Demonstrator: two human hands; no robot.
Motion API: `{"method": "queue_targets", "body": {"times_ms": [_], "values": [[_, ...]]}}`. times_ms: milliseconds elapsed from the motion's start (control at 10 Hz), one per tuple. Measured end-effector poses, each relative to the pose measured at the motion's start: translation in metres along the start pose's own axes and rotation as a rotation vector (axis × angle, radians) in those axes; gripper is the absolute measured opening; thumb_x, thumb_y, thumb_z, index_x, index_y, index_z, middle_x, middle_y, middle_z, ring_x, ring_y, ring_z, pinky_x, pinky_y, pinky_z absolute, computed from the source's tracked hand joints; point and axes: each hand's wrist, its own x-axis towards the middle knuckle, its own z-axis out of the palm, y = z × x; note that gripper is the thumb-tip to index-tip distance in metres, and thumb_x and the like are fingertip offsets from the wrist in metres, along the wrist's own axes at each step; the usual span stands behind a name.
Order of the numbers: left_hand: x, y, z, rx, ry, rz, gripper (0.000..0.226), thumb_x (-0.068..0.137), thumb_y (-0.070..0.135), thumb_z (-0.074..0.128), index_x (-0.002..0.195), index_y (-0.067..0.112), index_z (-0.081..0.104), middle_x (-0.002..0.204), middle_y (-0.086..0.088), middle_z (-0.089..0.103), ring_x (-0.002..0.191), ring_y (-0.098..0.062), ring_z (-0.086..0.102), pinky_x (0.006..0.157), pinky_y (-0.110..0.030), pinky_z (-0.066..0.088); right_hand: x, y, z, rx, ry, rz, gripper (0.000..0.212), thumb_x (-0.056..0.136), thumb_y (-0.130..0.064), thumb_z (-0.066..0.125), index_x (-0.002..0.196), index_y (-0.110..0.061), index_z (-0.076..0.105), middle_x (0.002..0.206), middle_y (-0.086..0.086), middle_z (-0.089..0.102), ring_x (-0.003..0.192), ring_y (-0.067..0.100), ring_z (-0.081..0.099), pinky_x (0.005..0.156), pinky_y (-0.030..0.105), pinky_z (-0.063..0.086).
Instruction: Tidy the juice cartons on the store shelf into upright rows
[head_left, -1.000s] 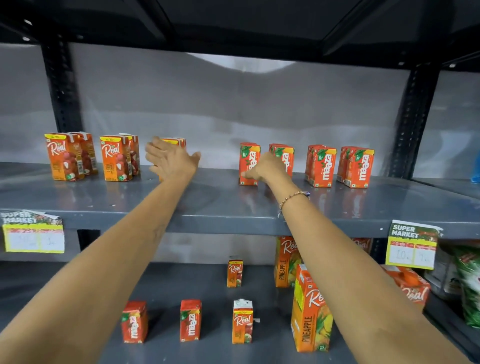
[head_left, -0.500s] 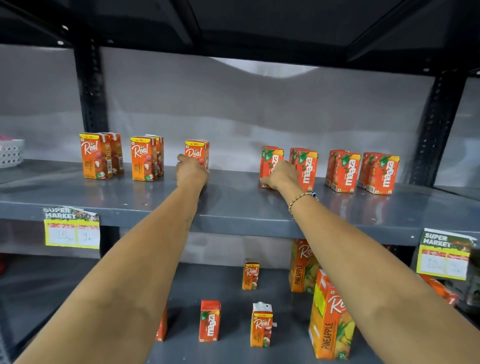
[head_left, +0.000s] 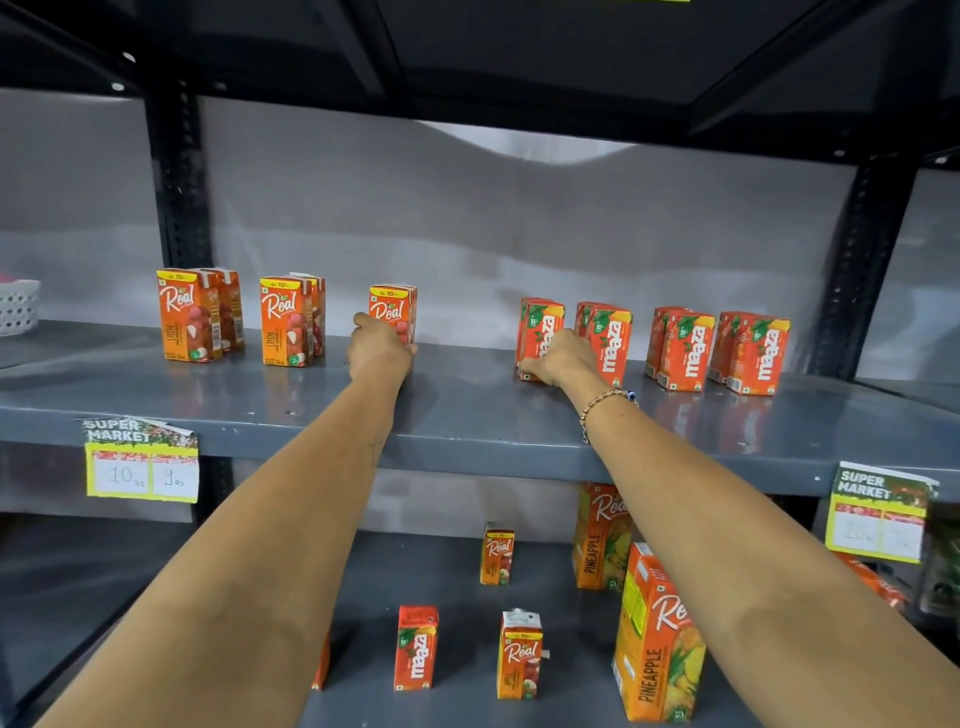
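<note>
On the upper grey shelf (head_left: 467, 415) stand upright rows of small juice cartons. At the left are orange Real cartons (head_left: 184, 314) and a second Real row (head_left: 285, 322). My left hand (head_left: 379, 348) grips the base of a third Real carton (head_left: 392, 309). To the right stand red Maaza rows. My right hand (head_left: 558, 358) holds the foot of the leftmost Maaza carton (head_left: 540, 327), between it and its neighbour (head_left: 613, 338). Two more Maaza rows (head_left: 685, 348) (head_left: 758, 353) stand further right.
The lower shelf carries scattered upright small cartons (head_left: 415, 647) (head_left: 519, 654) (head_left: 497, 553) and tall pineapple cartons (head_left: 657, 639) (head_left: 597, 540). Price labels (head_left: 141, 460) (head_left: 880, 512) hang on the shelf edge. Black uprights (head_left: 179, 182) (head_left: 862, 265) frame the bay. A white basket (head_left: 18, 306) sits far left.
My left hand went from open above the Real carton to gripping its base. My right hand stayed at the leftmost Maaza carton. The view shifted left.
</note>
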Motion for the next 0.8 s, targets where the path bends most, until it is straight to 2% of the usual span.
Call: {"method": "queue_targets", "body": {"times_ms": [400,600,700,800], "values": [[0.0,-0.002,-0.003,-0.023,-0.021,-0.003,0.072,0.082,0.028,0.07,0.136,0.006,0.028,0.134,-0.017,0.049,0.122,-0.036,0.05,0.1,-0.046,0.044,-0.004,0.001,-0.001,0.053,-0.022,0.015,0.064,0.081,-0.037,0.072,0.129,-0.005,0.044,0.126,0.013,0.057,0.111,0.03,0.058,0.087,0.034,0.045],[-0.002,-0.002,-0.005,-0.016,-0.041,-0.021,0.07,0.084,0.029,0.067,0.136,0.004,0.026,0.135,-0.019,0.048,0.123,-0.037,0.049,0.1,-0.044,0.042,-0.008,0.002,-0.005,0.033,-0.066,0.004,0.057,0.08,-0.036,0.071,0.122,-0.003,0.052,0.12,0.014,0.061,0.107,0.029,0.06,0.08,0.03,0.045],[-0.006,-0.003,-0.005,-0.022,-0.026,-0.005,0.066,0.085,0.025,0.066,0.135,0.001,0.028,0.135,-0.02,0.047,0.124,-0.036,0.048,0.1,-0.043,0.041,-0.013,0.003,-0.009,0.061,-0.101,0.009,0.052,0.083,-0.033,0.07,0.123,-0.004,0.054,0.12,0.014,0.062,0.107,0.029,0.06,0.083,0.032,0.046],[-0.015,0.0,-0.013,-0.016,0.081,0.054,0.063,0.085,0.021,0.065,0.134,-0.002,0.031,0.135,-0.021,0.045,0.124,-0.036,0.047,0.1,-0.041,0.041,-0.026,0.004,-0.019,0.04,-0.021,0.031,0.041,0.088,-0.024,0.065,0.123,-0.003,0.054,0.12,0.015,0.061,0.108,0.03,0.06,0.083,0.033,0.046]]}}
